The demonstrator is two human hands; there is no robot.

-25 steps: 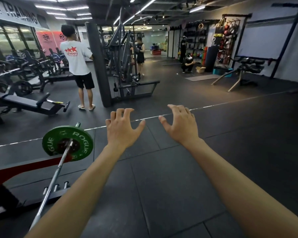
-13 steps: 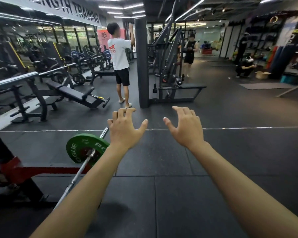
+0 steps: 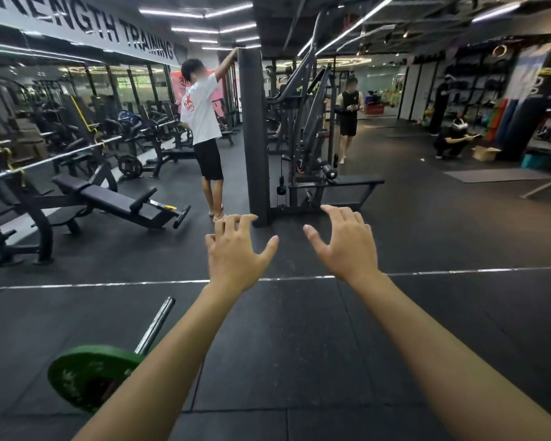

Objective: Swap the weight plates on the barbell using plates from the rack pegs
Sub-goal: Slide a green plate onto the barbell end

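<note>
A green weight plate (image 3: pixel 86 375) sits on the barbell at the lower left, partly hidden behind my left forearm. The barbell's bare steel sleeve end (image 3: pixel 156 323) sticks out past the plate toward the middle of the floor. My left hand (image 3: pixel 236 256) is stretched out in front of me, fingers spread, holding nothing, well above and beyond the plate. My right hand (image 3: pixel 344 246) hovers beside it, also spread and empty. No rack pegs with plates are visible.
A black incline bench (image 3: pixel 115 198) and racks fill the left side. A black pillar (image 3: pixel 255 138) and cable machine (image 3: pixel 312 154) stand ahead. A person in a white shirt (image 3: pixel 201 116) leans on the pillar; others stand and crouch farther back. Black rubber floor (image 3: pixel 299 345) lies ahead.
My view has turned left and tilted, so the green plate and barbell slid down to the lower left edge. Both hands stay outstretched and empty in the same pose.
</note>
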